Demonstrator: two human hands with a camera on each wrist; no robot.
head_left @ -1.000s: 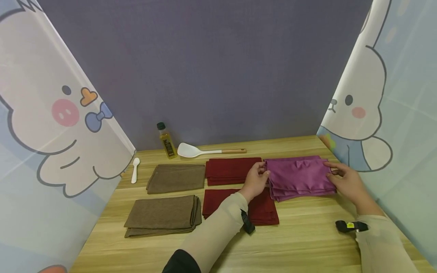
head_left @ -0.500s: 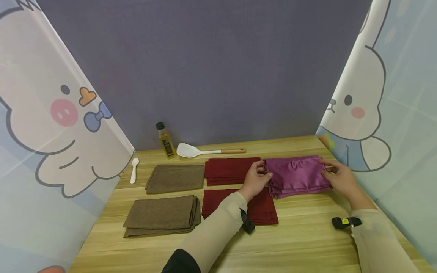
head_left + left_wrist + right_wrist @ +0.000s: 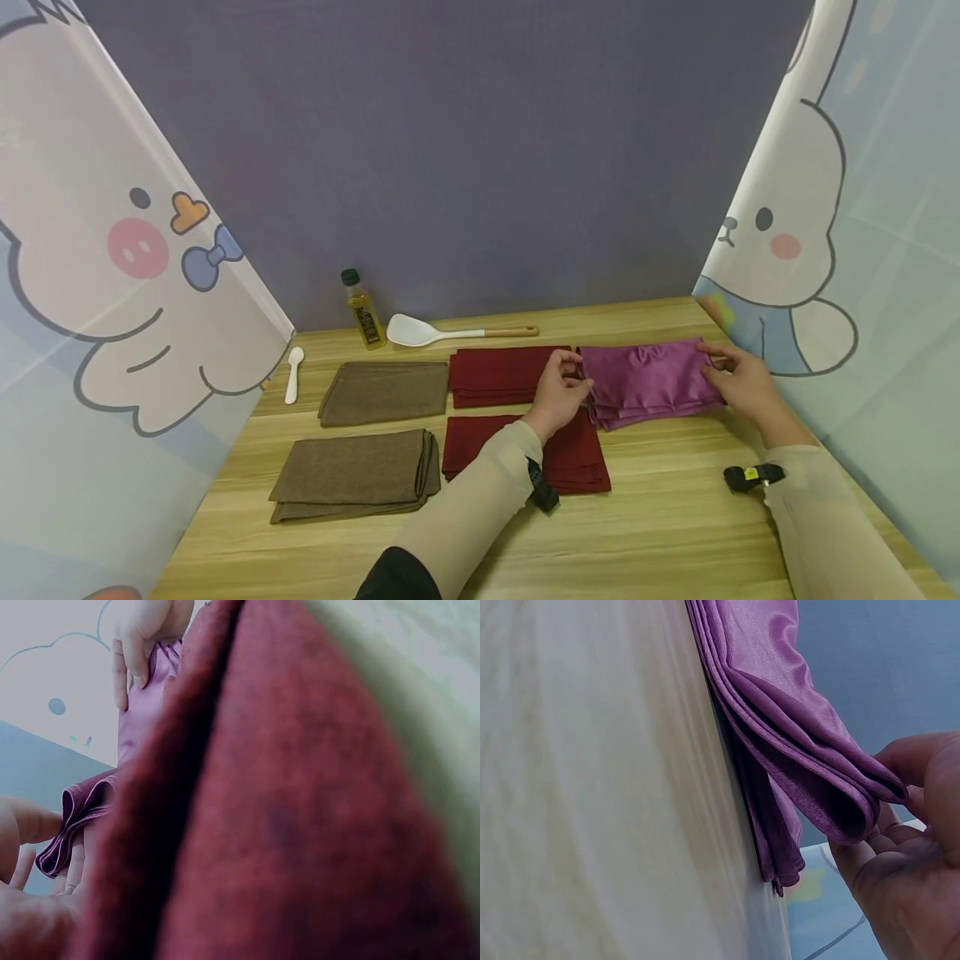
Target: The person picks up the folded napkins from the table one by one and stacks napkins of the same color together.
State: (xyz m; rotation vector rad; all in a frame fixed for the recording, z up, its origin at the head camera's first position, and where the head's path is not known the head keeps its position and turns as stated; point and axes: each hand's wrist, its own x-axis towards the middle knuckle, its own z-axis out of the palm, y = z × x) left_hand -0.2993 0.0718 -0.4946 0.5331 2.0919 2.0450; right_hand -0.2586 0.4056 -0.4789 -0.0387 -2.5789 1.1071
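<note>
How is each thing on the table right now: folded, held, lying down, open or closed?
Purple cloth: folded, right end raised
Far red cloth: folded, flat
Near red cloth: folded, partly hidden
Far brown cloth: folded, flat
Near brown cloth: folded, flat
Bottle: capped, yellow liquid inside
Spatula: lying down
Spoon: lying down
Left hand: pinching purple cloth
Right hand: pinching purple cloth
</note>
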